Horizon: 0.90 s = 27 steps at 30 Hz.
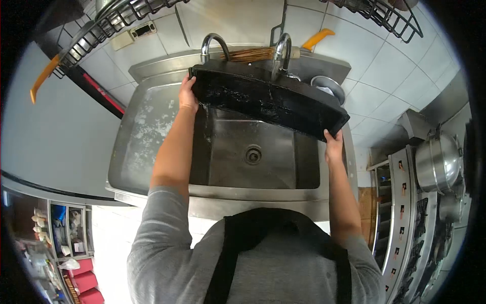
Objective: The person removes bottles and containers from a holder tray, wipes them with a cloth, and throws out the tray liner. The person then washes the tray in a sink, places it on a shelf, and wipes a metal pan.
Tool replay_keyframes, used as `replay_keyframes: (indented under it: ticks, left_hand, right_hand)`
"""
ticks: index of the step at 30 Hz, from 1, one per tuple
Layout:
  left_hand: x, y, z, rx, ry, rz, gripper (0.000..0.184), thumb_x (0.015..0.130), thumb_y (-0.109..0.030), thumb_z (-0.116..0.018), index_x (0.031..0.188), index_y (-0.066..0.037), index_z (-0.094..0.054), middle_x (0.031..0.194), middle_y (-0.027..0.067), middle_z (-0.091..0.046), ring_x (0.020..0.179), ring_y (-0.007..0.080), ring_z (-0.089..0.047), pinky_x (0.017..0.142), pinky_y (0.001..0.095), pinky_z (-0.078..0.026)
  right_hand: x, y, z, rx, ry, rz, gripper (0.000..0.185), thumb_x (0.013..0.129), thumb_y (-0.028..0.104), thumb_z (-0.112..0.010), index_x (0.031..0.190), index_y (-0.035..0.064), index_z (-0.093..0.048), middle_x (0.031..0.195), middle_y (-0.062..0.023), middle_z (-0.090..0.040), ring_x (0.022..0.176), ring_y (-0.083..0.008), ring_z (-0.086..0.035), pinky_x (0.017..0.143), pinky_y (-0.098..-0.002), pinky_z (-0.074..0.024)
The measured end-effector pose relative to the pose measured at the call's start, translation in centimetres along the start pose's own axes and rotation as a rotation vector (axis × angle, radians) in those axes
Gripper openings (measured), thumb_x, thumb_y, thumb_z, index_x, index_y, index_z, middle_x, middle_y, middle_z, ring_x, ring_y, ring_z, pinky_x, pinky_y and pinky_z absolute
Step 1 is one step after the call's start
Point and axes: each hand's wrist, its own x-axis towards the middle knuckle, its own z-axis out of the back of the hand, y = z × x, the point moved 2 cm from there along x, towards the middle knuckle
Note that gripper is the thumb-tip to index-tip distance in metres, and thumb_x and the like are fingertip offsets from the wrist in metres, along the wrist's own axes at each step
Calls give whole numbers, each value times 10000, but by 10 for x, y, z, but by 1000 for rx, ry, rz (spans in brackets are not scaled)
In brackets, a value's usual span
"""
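A long black tray point(263, 101) is held over the back part of a steel sink point(233, 172), tilted so that its right end is lower. My left hand point(188, 95) is closed on its left end, and my right hand point(333, 144) grips the lower right corner. The tray's surface looks wet. Two curved chrome faucets, a left one point(215, 40) and a right one point(281, 55), stand behind it. The sink's drain point(253, 154) shows below the tray. Whether water is running cannot be told.
White suds mark the steel drainboard point(147, 131) on the left. Behind the faucets lie a bamboo brush point(253, 54) and an orange handle point(318, 38). A metal bowl point(329, 87) sits at the back right. Wire racks point(109, 25) hang above; a stove point(402, 213) with pots stands right.
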Motion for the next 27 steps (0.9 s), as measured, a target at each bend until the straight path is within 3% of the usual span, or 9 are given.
replay_keyframes:
  ticks: [5, 8, 11, 14, 16, 18, 20, 23, 27]
  left_hand:
    - [-3, 17, 15, 437, -402, 42, 544, 877, -240, -570, 1352, -33, -402, 1231, 150, -552, 1121, 287, -513, 1002, 355, -347]
    - [-12, -25, 7, 873, -257, 64, 559, 888, -269, -565, 1362, -32, -387, 1262, 152, -536, 1140, 270, -507, 973, 380, -374]
    - [-21, -75, 2, 797, -131, 99, 485, 897, -222, -571, 1301, 17, -452, 1185, 134, -584, 1044, 206, -551, 920, 315, -398]
    - [-45, -126, -12, 821, -76, -122, 403, 882, -75, -568, 1272, -2, -499, 1022, 66, -620, 909, 136, -556, 817, 264, -439]
    - [-61, -160, -17, 847, 18, -194, 433, 868, -70, -588, 1285, -10, -492, 996, 61, -617, 895, 137, -553, 810, 264, -433]
    - [-85, -195, -31, 869, 76, -240, 447, 855, -71, -607, 1283, -8, -495, 985, 56, -617, 897, 126, -550, 808, 254, -427]
    - [-102, -227, -36, 1024, 49, -216, 467, 846, -83, -611, 1287, 2, -487, 994, 72, -616, 886, 118, -565, 828, 239, -429]
    - [-126, -261, -29, 735, -64, 1, 521, 838, -110, -595, 1320, 8, -438, 1060, 117, -611, 939, 193, -590, 850, 276, -446]
    - [-153, -243, 30, 666, -231, 207, 595, 830, -125, -589, 1362, 8, -361, 1153, 164, -567, 1044, 236, -551, 909, 350, -428]
  right_hand:
    - [19, 6, 1, -305, 21, -42, 369, 885, 159, -599, 1206, 13, -490, 1128, -85, -591, 1014, -173, -535, 914, -299, -389]
    - [19, 9, 4, -503, 85, -3, 402, 892, 226, -598, 1211, 7, -488, 1112, -102, -593, 1004, -173, -536, 891, -304, -399]
    - [22, -18, -3, -488, 143, -80, 465, 875, 283, -612, 1215, -12, -497, 1100, -145, -607, 1033, -225, -547, 914, -326, -395]
    - [15, -39, -49, -223, 177, -192, 546, 859, 317, -622, 1249, -30, -463, 1136, -183, -591, 1076, -266, -540, 934, -354, -386]
    - [12, -48, -82, -253, 155, -356, 651, 867, 293, -611, 1366, -9, -320, 1256, -187, -521, 1148, -281, -493, 954, -358, -361]
    - [23, -97, -104, -317, 230, -330, 664, 864, 309, -614, 1371, 3, -312, 1226, -202, -534, 1133, -284, -507, 844, -360, -448]
    - [14, -69, -130, -437, 330, -458, 640, 856, 324, -621, 1342, 1, -358, 1197, -203, -547, 1116, -270, -519, 738, -365, -493]
    - [30, -40, -145, -537, 620, -516, 565, 823, 383, -641, 1225, 11, -501, 1223, -167, -527, 1113, -247, -519, 600, -389, -538]
    - [65, 90, -132, -612, 608, -421, 485, 781, 418, -670, 1094, 57, -591, 1086, -115, -605, 985, -237, -570, 731, -456, -514]
